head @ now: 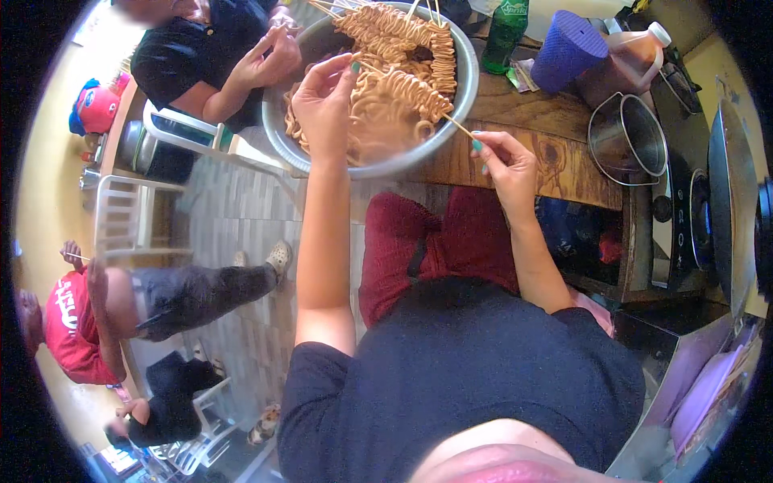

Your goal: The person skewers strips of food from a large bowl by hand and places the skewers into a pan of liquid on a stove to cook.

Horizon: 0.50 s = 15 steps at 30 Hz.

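Note:
Between my two hands stretches a bamboo skewer (461, 125) threaded with tightly folded strips of what look like intestines (410, 90). My left hand (324, 99) pinches its upper-left end between thumb and fingertips. At the lower-right end, my right hand (506, 166) grips the bare stick. Beneath them is a large round metal basin (468, 78), its front rim near my knees. Loose, pale brown strips (386, 136) lie in cloudy liquid inside it. Several loaded skewers (386, 27) rest along the basin's far and right side, sticks pointing outward.
Across the basin's left side, another person's hands (272, 57) are close together. On the wooden table (555, 154) stand a green bottle (506, 36), purple tumbler (567, 51), plastic jug (634, 57) and metal pot (628, 139). A stove (679, 229) holding a wide pan (731, 205) is at right.

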Available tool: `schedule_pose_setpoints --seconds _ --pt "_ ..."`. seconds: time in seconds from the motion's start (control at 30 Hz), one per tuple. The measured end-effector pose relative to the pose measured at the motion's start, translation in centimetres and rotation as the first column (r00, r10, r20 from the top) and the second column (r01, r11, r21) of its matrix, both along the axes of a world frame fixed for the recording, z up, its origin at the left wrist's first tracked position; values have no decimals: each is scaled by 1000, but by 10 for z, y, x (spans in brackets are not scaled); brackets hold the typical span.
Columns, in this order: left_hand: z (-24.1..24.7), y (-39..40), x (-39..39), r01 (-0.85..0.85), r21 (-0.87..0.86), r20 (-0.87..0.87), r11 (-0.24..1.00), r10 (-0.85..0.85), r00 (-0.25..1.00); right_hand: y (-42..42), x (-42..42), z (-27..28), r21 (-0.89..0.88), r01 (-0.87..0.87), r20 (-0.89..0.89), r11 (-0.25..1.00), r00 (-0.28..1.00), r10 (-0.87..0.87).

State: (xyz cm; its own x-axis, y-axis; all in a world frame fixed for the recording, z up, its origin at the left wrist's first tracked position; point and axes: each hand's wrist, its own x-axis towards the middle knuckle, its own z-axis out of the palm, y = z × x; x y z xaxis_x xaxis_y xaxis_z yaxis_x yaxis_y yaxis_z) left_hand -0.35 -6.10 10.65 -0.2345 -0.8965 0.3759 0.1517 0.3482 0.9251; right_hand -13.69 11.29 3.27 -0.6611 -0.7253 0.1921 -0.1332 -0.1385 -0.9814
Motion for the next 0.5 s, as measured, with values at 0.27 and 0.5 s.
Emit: schedule_pose_setpoints --seconds 0.27,0.5 --pt "-8 -3 -1 -52 -239 87 970 75 993 1 3 5 12 -2 15 1000 1000 2" --pt "-2 7 -4 -37 -264 204 964 93 975 0 3 3 2 12 30 1000 999 -12"
